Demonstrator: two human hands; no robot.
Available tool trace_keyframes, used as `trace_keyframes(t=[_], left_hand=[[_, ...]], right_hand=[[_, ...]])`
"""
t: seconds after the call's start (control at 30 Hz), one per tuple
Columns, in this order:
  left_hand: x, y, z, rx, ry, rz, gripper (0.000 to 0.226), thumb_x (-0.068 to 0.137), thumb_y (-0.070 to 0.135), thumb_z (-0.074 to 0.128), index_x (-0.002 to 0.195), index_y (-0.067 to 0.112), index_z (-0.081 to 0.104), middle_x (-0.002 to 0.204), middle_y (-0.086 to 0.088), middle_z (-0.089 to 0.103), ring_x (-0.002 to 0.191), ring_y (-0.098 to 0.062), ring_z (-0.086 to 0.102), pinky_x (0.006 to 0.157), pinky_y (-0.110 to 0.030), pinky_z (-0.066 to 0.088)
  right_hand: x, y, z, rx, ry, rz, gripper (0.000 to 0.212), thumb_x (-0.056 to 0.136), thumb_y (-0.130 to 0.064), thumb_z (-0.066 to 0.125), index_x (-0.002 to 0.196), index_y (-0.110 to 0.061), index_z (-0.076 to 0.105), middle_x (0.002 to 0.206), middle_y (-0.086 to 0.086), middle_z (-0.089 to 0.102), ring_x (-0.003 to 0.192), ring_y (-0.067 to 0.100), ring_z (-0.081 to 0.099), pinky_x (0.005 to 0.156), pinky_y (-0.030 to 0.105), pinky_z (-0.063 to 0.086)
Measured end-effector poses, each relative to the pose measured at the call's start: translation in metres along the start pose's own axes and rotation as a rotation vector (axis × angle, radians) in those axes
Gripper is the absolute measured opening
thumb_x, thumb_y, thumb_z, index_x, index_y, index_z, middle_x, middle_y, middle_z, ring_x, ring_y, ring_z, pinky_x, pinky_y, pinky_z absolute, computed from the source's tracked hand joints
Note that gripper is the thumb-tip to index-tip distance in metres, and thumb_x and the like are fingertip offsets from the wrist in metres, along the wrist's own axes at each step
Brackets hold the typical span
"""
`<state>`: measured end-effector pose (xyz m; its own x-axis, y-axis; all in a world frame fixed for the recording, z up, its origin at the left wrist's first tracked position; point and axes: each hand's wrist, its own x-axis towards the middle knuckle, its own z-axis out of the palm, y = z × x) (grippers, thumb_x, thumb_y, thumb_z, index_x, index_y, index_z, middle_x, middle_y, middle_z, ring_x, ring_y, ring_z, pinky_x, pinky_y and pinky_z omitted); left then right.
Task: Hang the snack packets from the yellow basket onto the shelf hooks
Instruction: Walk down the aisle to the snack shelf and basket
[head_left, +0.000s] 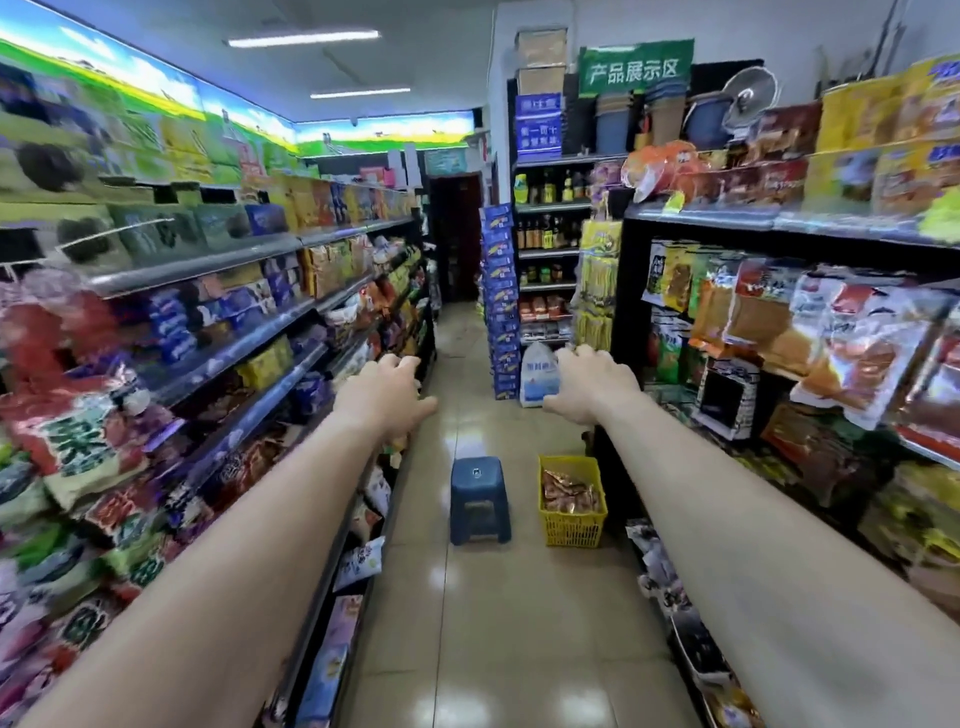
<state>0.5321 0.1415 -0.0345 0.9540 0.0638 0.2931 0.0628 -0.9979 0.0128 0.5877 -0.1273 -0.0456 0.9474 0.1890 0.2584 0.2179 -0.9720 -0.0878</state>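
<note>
Both forearms stretch out down the aisle. Left hand (387, 397) is empty, fingers loosely curled, thumb out; right hand (592, 387) is also empty, fingers drooping loose. Beyond them on the tiled floor stands a blue stool (478, 493). Just beside it is the yellow basket (571, 530), at the foot of the right-hand shelf (701, 217), with snack packets (569, 493) heaped inside. Nothing is picked up yet; this looks like the approach to the basket. Best to step close, bend down and pinch one packet by its top edge so the hang hole stays free. Hung packets (831, 338) above the basket likely mark the target rows; the hooks are too blurred to make out. Farther back are a white bag (540, 374) and a blue box stack (501, 301).
</note>
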Motion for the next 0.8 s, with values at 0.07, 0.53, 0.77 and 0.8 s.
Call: trace_keyframes(t=[0.07, 0.53, 0.77, 0.8], left_hand=[[0.046, 0.003, 0.009, 0.018, -0.017, 0.004, 0.071, 0.089, 0.061, 0.05, 0.149, 0.026, 0.036, 0.146, -0.005, 0.046, 0.128, -0.029, 0.05, 0.087, -0.045, 0.051], [0.337, -0.057, 0.115, -0.009, -0.006, -0.043, 0.068, 0.09, 0.056, 0.049, 0.149, 0.026, 0.036, 0.147, -0.005, 0.046, 0.127, -0.03, 0.05, 0.089, -0.044, 0.05], [0.512, -0.107, 0.15, -0.053, -0.02, -0.026, 0.07, 0.091, 0.058, 0.051, 0.151, 0.024, 0.034, 0.147, -0.007, 0.044, 0.128, -0.032, 0.049, 0.09, -0.047, 0.051], [0.536, -0.111, 0.153, -0.062, -0.013, -0.016, 0.07, 0.092, 0.058, 0.051, 0.15, 0.024, 0.034, 0.147, -0.007, 0.045, 0.128, -0.032, 0.049, 0.091, -0.047, 0.051]], right_hand=[[0.051, 0.011, 0.009, -0.013, -0.018, -0.005, 0.053, 0.075, -0.058, 0.057, 0.114, -0.025, 0.046, 0.123, 0.008, 0.051, 0.114, 0.034, 0.05, 0.072, 0.042, 0.038], [0.371, -0.003, 0.092, -0.018, -0.016, -0.079, 0.06, 0.08, -0.054, 0.056, 0.13, -0.023, 0.046, 0.13, 0.007, 0.049, 0.12, 0.032, 0.05, 0.084, 0.045, 0.045], [0.535, -0.029, 0.119, -0.018, -0.069, -0.043, 0.062, 0.08, -0.049, 0.057, 0.133, -0.021, 0.043, 0.133, 0.01, 0.047, 0.123, 0.035, 0.047, 0.092, 0.049, 0.048], [0.557, -0.031, 0.122, -0.002, -0.06, -0.038, 0.062, 0.08, -0.049, 0.056, 0.134, -0.02, 0.042, 0.133, 0.01, 0.046, 0.123, 0.035, 0.046, 0.093, 0.049, 0.048]])
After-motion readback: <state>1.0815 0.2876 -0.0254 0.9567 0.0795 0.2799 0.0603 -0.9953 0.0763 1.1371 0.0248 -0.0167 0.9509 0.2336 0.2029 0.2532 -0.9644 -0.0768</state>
